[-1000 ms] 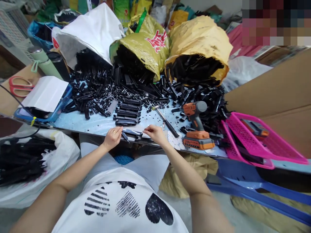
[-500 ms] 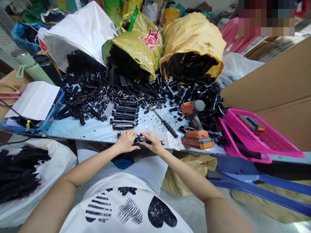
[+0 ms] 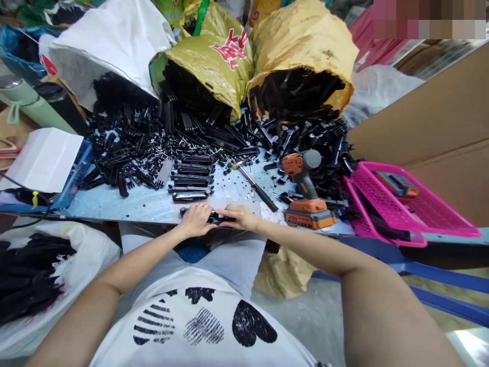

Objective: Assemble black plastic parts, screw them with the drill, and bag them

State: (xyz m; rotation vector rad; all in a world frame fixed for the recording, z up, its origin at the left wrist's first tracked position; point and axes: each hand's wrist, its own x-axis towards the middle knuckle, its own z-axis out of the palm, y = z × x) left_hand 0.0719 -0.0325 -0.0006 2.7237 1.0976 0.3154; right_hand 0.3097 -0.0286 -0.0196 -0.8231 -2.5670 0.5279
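Note:
At the table's front edge lies a black plastic part (image 3: 212,218), partly covered by my fingers. My left hand (image 3: 196,219) is closed over its left portion, a ring on one finger. From the other side my right hand (image 3: 240,218) pinches the same part at its right end. Just beyond, several assembled black plastic parts (image 3: 193,179) lie stacked in a neat row. A small hammer (image 3: 256,187) rests to the right of them, its handle pointing toward me. An orange and grey cordless drill (image 3: 305,188) stands upright on its battery farther right.
Loose black pieces and small pins (image 3: 153,148) are heaped across the table's back. Behind them, a white sack (image 3: 110,41), an olive sack (image 3: 214,66) and a yellow sack (image 3: 301,41) lie with mouths facing me. Pink baskets (image 3: 416,204) sit at right, a blue tray (image 3: 78,171) at left.
My right hand has turned flatter and its fingers have closed in nearer my left hand; the right elbow has swung outward. My left hand keeps its hold. The whole view has shifted slightly.

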